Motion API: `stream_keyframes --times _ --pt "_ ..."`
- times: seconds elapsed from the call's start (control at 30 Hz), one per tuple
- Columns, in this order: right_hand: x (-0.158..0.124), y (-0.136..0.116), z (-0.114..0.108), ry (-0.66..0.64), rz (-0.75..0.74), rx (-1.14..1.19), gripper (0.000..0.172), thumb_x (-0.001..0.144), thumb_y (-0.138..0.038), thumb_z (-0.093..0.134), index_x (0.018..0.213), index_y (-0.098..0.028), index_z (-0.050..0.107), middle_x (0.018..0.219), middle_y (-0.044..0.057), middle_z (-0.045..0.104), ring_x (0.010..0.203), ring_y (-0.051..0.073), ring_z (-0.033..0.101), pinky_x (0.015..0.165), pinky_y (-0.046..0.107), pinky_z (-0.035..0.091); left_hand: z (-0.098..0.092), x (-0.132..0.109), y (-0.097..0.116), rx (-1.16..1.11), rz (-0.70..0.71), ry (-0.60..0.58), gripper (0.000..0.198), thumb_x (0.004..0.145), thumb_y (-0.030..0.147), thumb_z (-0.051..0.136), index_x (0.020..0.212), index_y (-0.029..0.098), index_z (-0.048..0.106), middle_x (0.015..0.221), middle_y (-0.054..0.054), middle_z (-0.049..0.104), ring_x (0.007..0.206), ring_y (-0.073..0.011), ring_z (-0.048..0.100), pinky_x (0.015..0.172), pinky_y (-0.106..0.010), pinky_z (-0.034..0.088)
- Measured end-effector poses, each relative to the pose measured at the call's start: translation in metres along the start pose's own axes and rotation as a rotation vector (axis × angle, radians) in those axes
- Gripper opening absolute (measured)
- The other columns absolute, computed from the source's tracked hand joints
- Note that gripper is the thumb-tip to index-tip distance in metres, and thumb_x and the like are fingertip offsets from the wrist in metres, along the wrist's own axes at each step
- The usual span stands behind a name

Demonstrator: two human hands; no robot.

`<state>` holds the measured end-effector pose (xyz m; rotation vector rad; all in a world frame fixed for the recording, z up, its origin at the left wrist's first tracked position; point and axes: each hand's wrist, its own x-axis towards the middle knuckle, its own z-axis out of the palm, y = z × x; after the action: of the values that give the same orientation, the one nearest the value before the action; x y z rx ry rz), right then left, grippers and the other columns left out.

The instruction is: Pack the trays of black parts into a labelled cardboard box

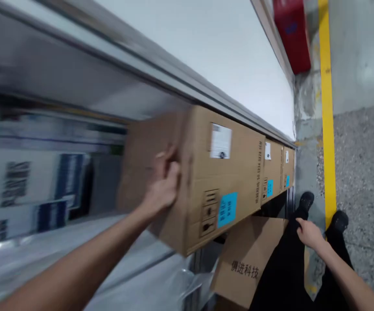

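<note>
My left hand (164,179) presses against the side of a brown cardboard box (206,181) that sits on a shelf, its fingers curled over the box's left corner edge. The box carries a white label and a blue sticker on its front face. My right hand (308,233) hangs low by my black trousers, fingers loosely curled with nothing visible in them. Two more brown boxes (273,172) with the same labels stand in a row further along the shelf.
A white shelf top (225,52) runs above the boxes. Below hangs a cardboard flap with printed characters (245,259). Blurred white and blue packages (27,190) fill the shelf at left. A yellow floor line (327,129) and a red object (292,34) lie ahead.
</note>
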<state>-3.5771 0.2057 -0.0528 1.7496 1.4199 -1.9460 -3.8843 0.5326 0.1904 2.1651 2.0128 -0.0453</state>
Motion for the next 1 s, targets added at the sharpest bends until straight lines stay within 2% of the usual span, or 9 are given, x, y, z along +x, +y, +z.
stream_keyframes --times 0.1,0.17,0.33,0.43,0.53,0.63,0.73,0.87,1.0 --pt "-0.049 -0.024 -0.048 0.121 -0.048 -0.053 0.054 0.101 -0.023 0.042 0.152 -0.018 0.060 0.127 0.015 0.075 0.119 0.027 0.072 0.099 0.036 0.053 -0.007 0.004 0.010 -0.127 0.028 0.071 0.060 0.109 0.057 0.031 0.156 0.025 0.050 0.173 -0.002 0.041 0.160 -0.0213 0.036 0.134 -0.046 0.028" --pt "-0.078 -0.064 -0.092 0.266 -0.129 -0.064 0.052 0.103 -0.027 0.040 0.149 -0.016 0.061 0.122 0.014 0.077 0.113 0.026 0.073 0.098 0.035 0.053 -0.010 0.013 0.016 -0.136 0.049 0.091 0.058 0.109 0.048 0.031 0.154 0.020 0.053 0.171 -0.008 0.044 0.159 -0.0207 0.038 0.133 -0.045 0.029" --pt "-0.143 -0.240 -0.186 0.776 -0.530 -0.128 0.059 0.109 -0.050 0.031 0.142 -0.015 0.066 0.135 0.016 0.070 0.116 0.026 0.070 0.103 0.037 0.054 -0.031 0.017 0.019 -0.157 0.089 0.128 0.052 0.110 0.035 0.031 0.156 0.027 0.053 0.170 -0.005 0.045 0.157 -0.0174 0.040 0.134 -0.044 0.024" --pt "-0.147 -0.354 -0.201 1.018 -0.721 -0.395 0.070 0.110 -0.054 0.026 0.156 -0.008 0.053 0.164 0.020 0.046 0.153 0.031 0.042 0.126 0.047 0.035 -0.042 0.007 0.021 -0.217 0.110 0.143 0.052 0.111 0.033 0.027 0.155 0.028 0.053 0.168 -0.005 0.049 0.156 -0.0161 0.041 0.134 -0.044 0.022" --pt "-0.117 -0.428 -0.191 1.019 -0.591 -0.713 0.078 0.109 -0.054 0.027 0.164 0.000 0.037 0.174 0.024 0.024 0.164 0.035 0.019 0.133 0.056 0.014 -0.051 0.007 0.009 -0.284 0.180 0.132 0.056 0.111 0.035 0.022 0.161 0.030 0.046 0.170 -0.003 0.045 0.159 -0.0154 0.036 0.135 -0.048 0.018" --pt "-0.080 -0.449 -0.176 0.931 -0.436 -0.903 0.083 0.108 -0.056 0.024 0.166 0.002 0.032 0.173 0.027 0.022 0.164 0.037 0.018 0.132 0.059 0.008 -0.073 0.021 -0.039 -0.269 0.134 0.062 0.066 0.109 0.054 0.025 0.170 0.030 0.031 0.179 -0.004 0.024 0.166 -0.0241 0.020 0.134 -0.062 0.009" --pt "-0.062 -0.441 -0.169 0.944 -0.385 -0.978 0.086 0.107 -0.061 0.020 0.168 0.000 0.028 0.175 0.023 0.018 0.165 0.035 0.014 0.133 0.057 0.008 -0.102 0.040 -0.123 -0.221 -0.116 0.005 0.086 0.102 0.073 0.024 0.173 0.024 0.022 0.181 -0.008 0.007 0.168 -0.0344 0.004 0.130 -0.072 0.001" --pt "-0.061 -0.435 -0.162 0.940 -0.325 -1.032 0.090 0.106 -0.065 0.022 0.169 -0.002 0.028 0.177 0.020 0.015 0.166 0.035 0.014 0.134 0.057 0.010 -0.124 0.074 -0.224 -0.193 -0.290 -0.033 0.094 0.099 0.078 0.022 0.174 0.023 0.014 0.182 -0.008 -0.001 0.168 -0.0347 -0.002 0.129 -0.072 -0.002" --pt "-0.070 -0.447 -0.168 0.915 -0.296 -1.070 0.089 0.106 -0.065 0.026 0.170 -0.002 0.026 0.177 0.019 0.014 0.166 0.034 0.011 0.134 0.056 0.008 -0.138 0.120 -0.261 -0.223 -0.405 -0.004 0.098 0.097 0.081 0.021 0.174 0.019 0.015 0.181 -0.017 0.005 0.165 -0.0427 0.013 0.126 -0.074 0.015"
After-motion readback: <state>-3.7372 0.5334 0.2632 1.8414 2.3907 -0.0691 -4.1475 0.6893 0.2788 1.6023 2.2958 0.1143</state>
